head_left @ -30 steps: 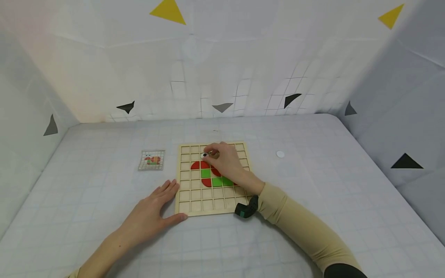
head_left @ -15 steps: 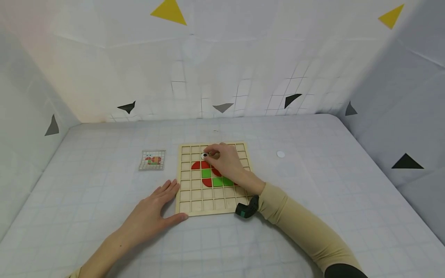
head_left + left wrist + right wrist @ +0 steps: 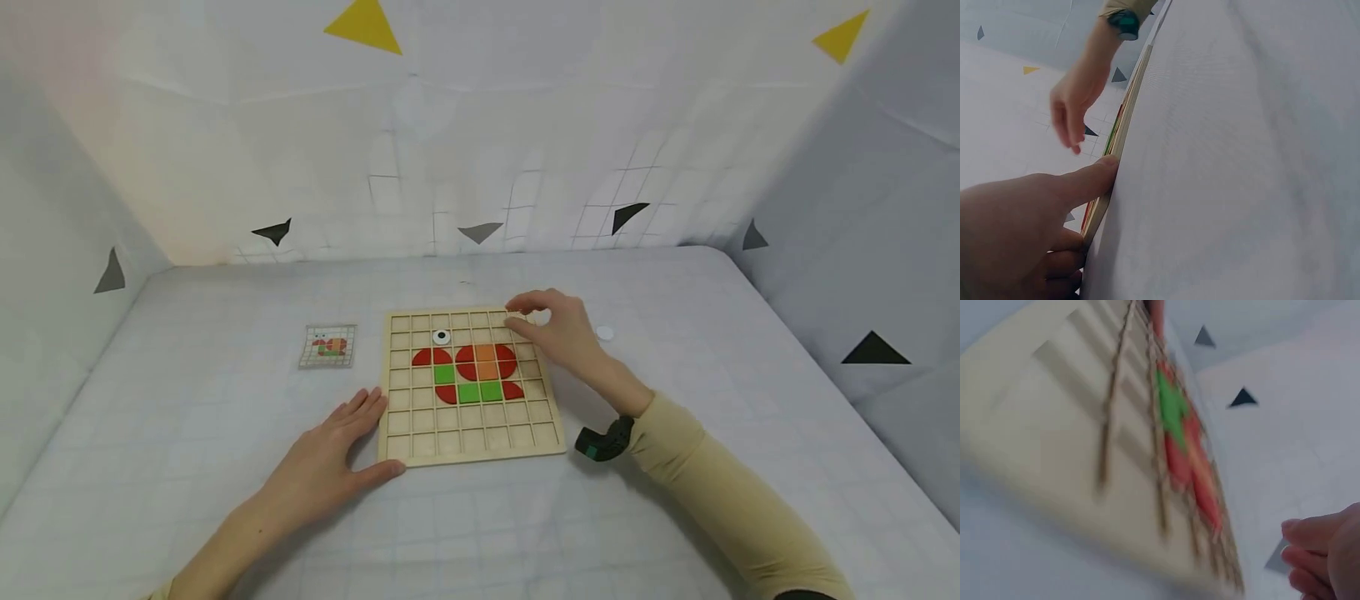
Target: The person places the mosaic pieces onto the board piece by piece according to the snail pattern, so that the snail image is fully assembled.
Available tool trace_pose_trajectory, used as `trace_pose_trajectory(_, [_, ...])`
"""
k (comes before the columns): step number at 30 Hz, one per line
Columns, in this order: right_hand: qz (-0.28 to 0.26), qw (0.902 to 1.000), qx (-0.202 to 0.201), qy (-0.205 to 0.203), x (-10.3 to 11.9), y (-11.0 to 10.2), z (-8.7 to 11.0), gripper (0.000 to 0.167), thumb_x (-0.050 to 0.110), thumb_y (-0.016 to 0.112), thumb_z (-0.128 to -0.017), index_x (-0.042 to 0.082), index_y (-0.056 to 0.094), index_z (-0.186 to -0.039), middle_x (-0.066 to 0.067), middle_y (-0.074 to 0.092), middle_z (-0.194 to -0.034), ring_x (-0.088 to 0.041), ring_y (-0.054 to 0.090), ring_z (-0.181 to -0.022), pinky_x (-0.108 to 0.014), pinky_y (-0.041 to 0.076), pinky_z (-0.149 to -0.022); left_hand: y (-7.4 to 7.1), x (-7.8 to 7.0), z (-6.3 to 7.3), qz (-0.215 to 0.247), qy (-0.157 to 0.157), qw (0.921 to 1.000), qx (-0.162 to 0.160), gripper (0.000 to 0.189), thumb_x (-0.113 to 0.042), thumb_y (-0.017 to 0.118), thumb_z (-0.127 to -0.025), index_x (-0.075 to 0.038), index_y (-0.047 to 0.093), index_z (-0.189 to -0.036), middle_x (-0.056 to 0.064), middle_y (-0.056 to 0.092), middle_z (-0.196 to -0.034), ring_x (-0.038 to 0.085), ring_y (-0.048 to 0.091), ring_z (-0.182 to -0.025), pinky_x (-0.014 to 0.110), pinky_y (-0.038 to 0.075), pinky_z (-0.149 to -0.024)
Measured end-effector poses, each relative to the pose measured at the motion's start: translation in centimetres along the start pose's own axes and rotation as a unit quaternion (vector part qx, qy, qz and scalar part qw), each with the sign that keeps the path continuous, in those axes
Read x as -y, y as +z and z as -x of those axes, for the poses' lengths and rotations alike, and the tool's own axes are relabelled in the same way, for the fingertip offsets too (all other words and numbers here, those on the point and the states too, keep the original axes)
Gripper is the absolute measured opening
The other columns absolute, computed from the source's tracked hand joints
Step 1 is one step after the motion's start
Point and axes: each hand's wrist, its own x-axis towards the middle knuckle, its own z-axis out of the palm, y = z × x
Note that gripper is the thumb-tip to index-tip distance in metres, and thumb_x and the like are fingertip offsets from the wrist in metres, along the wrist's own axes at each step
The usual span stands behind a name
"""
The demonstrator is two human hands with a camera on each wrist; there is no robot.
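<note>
A wooden grid board (image 3: 465,444) lies on the table, with red, green and orange pieces set in its squares. One round eye piece (image 3: 441,337), white with a black dot, sits in a square above the red pieces. My left hand (image 3: 322,467) rests at the board's lower left corner, fingers straight and touching its edge. Over the board's upper right corner, my right hand (image 3: 562,332) hovers with thumb and fingers apart and nothing between them. A white round piece (image 3: 604,333) lies on the table just right of that hand.
A small pattern card (image 3: 327,347) with a matching coloured picture lies left of the board. Pale fabric walls (image 3: 480,150) stand behind and at both sides of the table.
My right hand has let go of the eye piece, which stays in its square, and has moved right to the board's upper right corner. The left hand keeps its place.
</note>
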Motion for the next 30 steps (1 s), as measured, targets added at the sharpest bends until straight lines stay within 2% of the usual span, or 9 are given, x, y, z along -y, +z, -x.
trace_pose_trajectory(4, [0.032, 0.9988, -0.037, -0.001, -3.2, -2.3, 2.0, 0.025, 0.015, 0.081, -0.084, 0.008, 0.076, -0.107, -0.011, 0.075, -0.097, -0.028, 0.063, -0.093, -0.048, 0.048, -0.081, -0.1, 0.0, 0.0, -0.001, 0.0, 1.0, 0.006, 0.089, -0.057, 0.075, -0.082, -0.013, 0.043, -0.153, 0.004, 0.037, -0.16, 0.035, 0.032, -0.148, 0.064, 0.035, -0.109])
trace_pose_trajectory(9, [0.062, 0.9961, -0.062, 0.002, -6.5, -5.1, 4.1, 0.026, 0.012, 0.083, -0.082, 0.009, 0.077, -0.107, -0.011, 0.074, -0.097, -0.024, 0.062, -0.095, -0.046, 0.046, -0.082, -0.1, 0.0, -0.1, -0.002, -0.002, 1.0, 0.006, 0.089, -0.057, 0.075, -0.082, -0.014, 0.043, -0.153, 0.004, 0.037, -0.16, 0.035, 0.032, -0.148, 0.064, 0.036, -0.109])
trace_pose_trajectory(16, [0.091, 0.9909, -0.097, -0.02, -9.9, -7.0, 5.8, 0.029, 0.006, 0.084, -0.079, 0.007, 0.076, -0.108, -0.01, 0.072, -0.099, -0.022, 0.059, -0.098, -0.034, 0.044, -0.082, -0.1, 0.0, -0.2, -0.002, 0.005, 1.0, 0.0, 0.09, -0.057, 0.075, -0.081, -0.014, 0.042, -0.153, 0.003, 0.037, -0.16, 0.034, 0.032, -0.148, 0.063, 0.036, -0.11])
trace_pose_trajectory(19, [0.092, 0.9907, -0.095, -0.032, -10.4, -7.1, 5.9, 0.029, 0.004, 0.085, -0.078, 0.006, 0.076, -0.105, -0.009, 0.072, -0.096, -0.022, 0.059, -0.096, -0.032, 0.044, -0.082, -0.1, 0.0, -0.2, 0.0, 0.007, 1.0, -0.001, 0.09, -0.058, 0.075, -0.081, -0.013, 0.042, -0.153, 0.003, 0.037, -0.16, 0.034, 0.032, -0.148, 0.063, 0.036, -0.11])
trace_pose_trajectory(26, [0.1, 0.9895, -0.103, -0.019, -10.7, -6.8, 6.1, 0.027, 0.001, 0.084, -0.077, 0.005, 0.076, -0.102, -0.009, 0.074, -0.097, -0.024, 0.062, -0.095, -0.035, 0.046, -0.082, 0.0, 0.0, -0.2, -0.004, 0.002, 1.0, 0.006, 0.091, -0.058, 0.075, -0.081, -0.014, 0.041, -0.153, 0.003, 0.036, -0.16, 0.033, 0.032, -0.149, 0.062, 0.036, -0.11])
trace_pose_trajectory(30, [0.091, 0.9901, -0.103, -0.027, -10.8, -6.4, 6.0, 0.022, 0.003, 0.083, -0.079, 0.006, 0.077, -0.1, -0.008, 0.075, -0.094, -0.023, 0.063, -0.092, -0.033, 0.047, -0.08, 0.0, 0.2, -0.1, -0.007, 0.002, 1.0, 0.004, 0.09, -0.057, 0.075, -0.081, -0.013, 0.042, -0.153, 0.003, 0.037, -0.16, 0.033, 0.032, -0.149, 0.062, 0.036, -0.11])
